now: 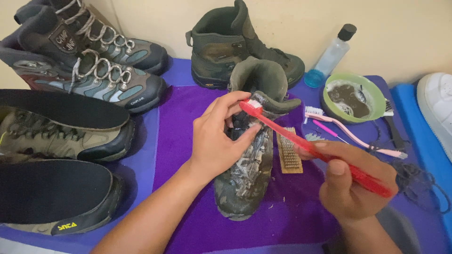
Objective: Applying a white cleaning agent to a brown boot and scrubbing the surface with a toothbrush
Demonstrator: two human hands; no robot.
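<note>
Left hand (219,136) fingers closed around the tongue of a muddy, sudsy boot (247,174) lying on a purple cloth (188,127). Right hand (351,186) fingers grip a red toothbrush (315,148), bristles at the boot's collar beside the left fingertips. Beyond the right fingers: green bowl (374,96) holding brown foamy water; clear bottle (332,56), black cap, blue liquid low inside. Wooden brush (288,153) between both hands.

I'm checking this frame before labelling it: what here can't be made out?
- Head view: boot tongue, hidden behind left hand.
- Red toothbrush handle end, buried in right hand.
- White shoe, cut by right edge.
- Green bowl contents: murky foam, unclear.
- Insoles hide the shoe interiors.
</note>
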